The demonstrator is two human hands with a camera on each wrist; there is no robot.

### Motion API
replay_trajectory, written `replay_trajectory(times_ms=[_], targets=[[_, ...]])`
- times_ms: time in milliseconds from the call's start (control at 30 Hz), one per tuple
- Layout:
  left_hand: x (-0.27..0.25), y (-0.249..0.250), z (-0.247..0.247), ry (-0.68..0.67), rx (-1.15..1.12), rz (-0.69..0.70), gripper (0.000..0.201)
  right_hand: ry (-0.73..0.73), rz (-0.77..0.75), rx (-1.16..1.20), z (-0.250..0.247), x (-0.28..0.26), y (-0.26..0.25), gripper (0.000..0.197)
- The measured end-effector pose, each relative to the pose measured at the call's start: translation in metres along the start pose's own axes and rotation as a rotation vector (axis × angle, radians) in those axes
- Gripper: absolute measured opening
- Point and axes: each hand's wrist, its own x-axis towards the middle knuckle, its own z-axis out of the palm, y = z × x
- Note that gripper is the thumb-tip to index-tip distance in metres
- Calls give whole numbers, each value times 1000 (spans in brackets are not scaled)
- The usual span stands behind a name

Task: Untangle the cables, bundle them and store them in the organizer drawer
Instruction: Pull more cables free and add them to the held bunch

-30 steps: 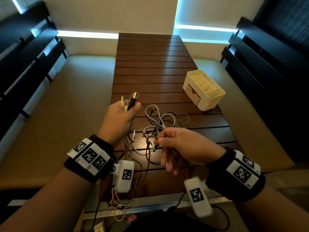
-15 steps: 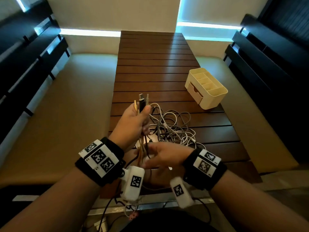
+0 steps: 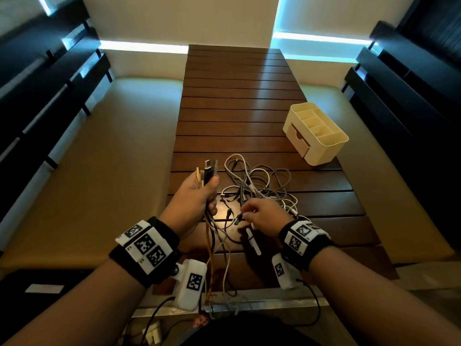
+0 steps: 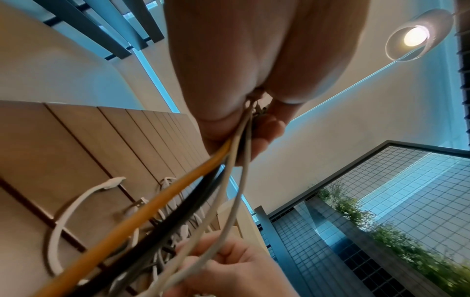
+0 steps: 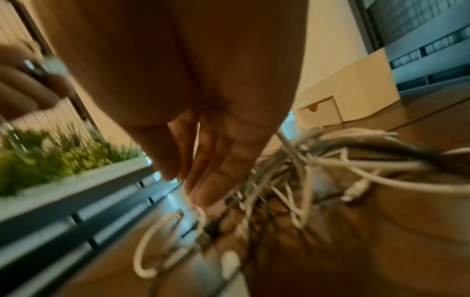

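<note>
Where nearest, this side of the tangle: marker-printed wristbands (image 3: 147, 244) on both forearms, a white camera unit under each.
Held cords (image 3: 212, 245): orange, black, grey and white, hanging from the left fist toward the table's near edge, left of the tangle.
Left hand (image 3: 192, 198): raised just left of the tangle, clamped in a fist around the cords, thumb pressed against them.
Plug ends (image 3: 208, 171): sticking up out of the top of that fist, a black one tallest, a yellow-tan one at its left.
Right hand (image 3: 264, 216): low at the tangle's near edge, fingertips gathered at a dark plug (image 3: 238, 219); too blurred in the wrist view to tell whether pinched or only touched.
White connector (image 3: 253, 243): just nearer than the right hand, on the wood.
Tangle (image 3: 259, 186): loose grey, white and black cables in overlapping loops, lying on the table.
Organizer (image 3: 315, 132): cream, standing beyond and right of the tangle, apart from it; open compartments on top.
Drawer (image 3: 298, 139): in the organizer's side facing the tangle, pushed in.
Table (image 3: 237, 96): dark wooden slats running on beyond the tangle.
</note>
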Motion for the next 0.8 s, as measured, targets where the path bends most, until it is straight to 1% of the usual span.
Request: replay_trajectory(times_ms=[67, 167, 367, 500, 567, 600, 667, 733, 800], targets=[[1, -1, -1, 26, 5, -2, 14, 62, -64, -163, 6, 11, 9, 23], [3, -4, -2, 37, 26, 3, 12, 39, -163, -380, 16, 24, 15, 26], [6, -9, -4, 15, 83, 23, 9, -44, -150, -668, 30, 42, 17, 32], [5, -12, -8, 0, 87, 31, 12, 14, -208, -757, 34, 45, 20, 22], [5, -12, -8, -11, 74, 42, 13, 72, -245, -687, 33, 43, 20, 19], [5, -12, -8, -15, 56, 47, 13, 114, -255, -591, 30, 41, 19, 19], [5, -10, -6, -1, -18, 40, 17, 214, -256, -314, 20, 33, 14, 16], [6, -9, -4, 30, -99, 22, 29, 308, -233, -24, 4, 23, 6, 9], [7, -7, -1, 44, -122, 32, 34, 352, -211, 224, -17, 11, -5, 14]])
